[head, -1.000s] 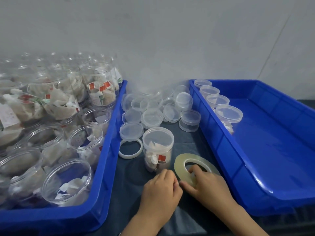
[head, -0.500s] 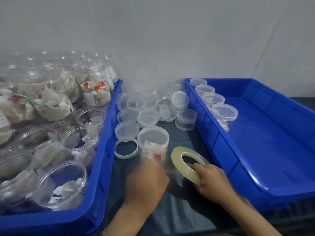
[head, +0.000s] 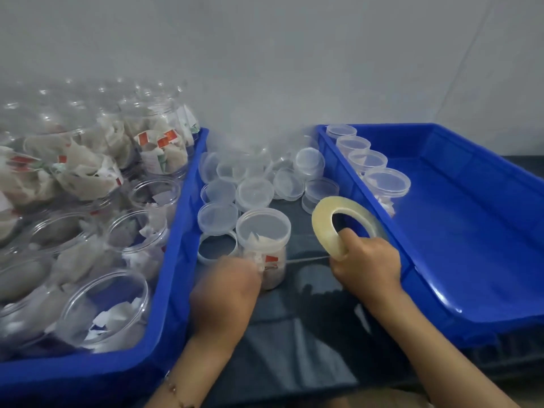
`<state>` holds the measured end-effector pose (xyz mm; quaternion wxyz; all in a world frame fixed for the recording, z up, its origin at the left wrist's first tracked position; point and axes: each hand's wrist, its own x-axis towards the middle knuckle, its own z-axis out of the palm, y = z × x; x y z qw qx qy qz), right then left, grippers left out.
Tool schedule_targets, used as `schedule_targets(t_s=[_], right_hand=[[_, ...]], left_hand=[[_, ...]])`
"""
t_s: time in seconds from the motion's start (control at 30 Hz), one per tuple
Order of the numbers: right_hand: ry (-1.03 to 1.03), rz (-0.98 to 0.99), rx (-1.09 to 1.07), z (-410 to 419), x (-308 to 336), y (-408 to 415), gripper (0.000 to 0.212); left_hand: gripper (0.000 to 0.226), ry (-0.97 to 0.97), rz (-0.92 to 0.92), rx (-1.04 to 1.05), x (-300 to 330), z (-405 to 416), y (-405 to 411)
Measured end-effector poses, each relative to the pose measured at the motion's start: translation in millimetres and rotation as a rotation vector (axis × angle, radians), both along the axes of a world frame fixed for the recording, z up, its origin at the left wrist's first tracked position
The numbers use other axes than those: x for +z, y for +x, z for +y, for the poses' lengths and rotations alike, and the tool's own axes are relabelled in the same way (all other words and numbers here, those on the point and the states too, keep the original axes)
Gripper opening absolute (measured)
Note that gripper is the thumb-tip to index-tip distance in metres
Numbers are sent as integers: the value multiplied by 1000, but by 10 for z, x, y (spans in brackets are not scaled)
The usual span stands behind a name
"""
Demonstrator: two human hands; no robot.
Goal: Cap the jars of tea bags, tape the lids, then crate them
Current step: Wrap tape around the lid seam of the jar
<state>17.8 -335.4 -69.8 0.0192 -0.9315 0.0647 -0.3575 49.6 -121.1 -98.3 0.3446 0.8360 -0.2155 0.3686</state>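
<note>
A: Head view, and there's the change: a second ago the tape roll (head: 344,223) lay flat on the bench (head: 297,343) under both hands; now the right hand (head: 366,270) has lifted it up on edge, fingers curled round its lower rim, thumb pinching the front.

B: And the left hand (head: 225,287)?

A: It's slid across to the capped jar (head: 263,245), low against the near side. It's motion-blurred, so whether those fingers are pinching the tape end or just pressing the jar, I cannot tell.

B: I see a thin line between them.

A: Yes, a pale strand runs from the roll toward the jar at about label height. I'd judge tape has been pulled off and taping is under way. Oddly low, though; the lid seam sits higher.

B: Orientation?

A: The jar stands upright between the two crates, long axis vertical, lid up, its red tag facing us. The roll is tilted, its hole facing us and up-left.

B: Around it?

A: The left crate (head: 176,260) is full of open jars of tea bags. Loose lids (head: 254,194) crowd the bench behind. The right crate (head: 441,313) holds four capped jars (head: 387,182) in a row along its left wall.
</note>
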Motion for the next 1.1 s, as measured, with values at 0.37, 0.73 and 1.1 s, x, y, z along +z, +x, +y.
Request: schedule_targets(t_s=[0.37,0.73,1.1], right_hand=[[62,53,-23,-8,14,195,34],[112,62,-42,-14,-44,288,31],[110,61,-39,7,-38,231,34]], left_hand=[[28,1,78,2,-11,-41,119],[28,12,87,15,-19,-43,197],[29,-12,144,-90,13,-58,177]])
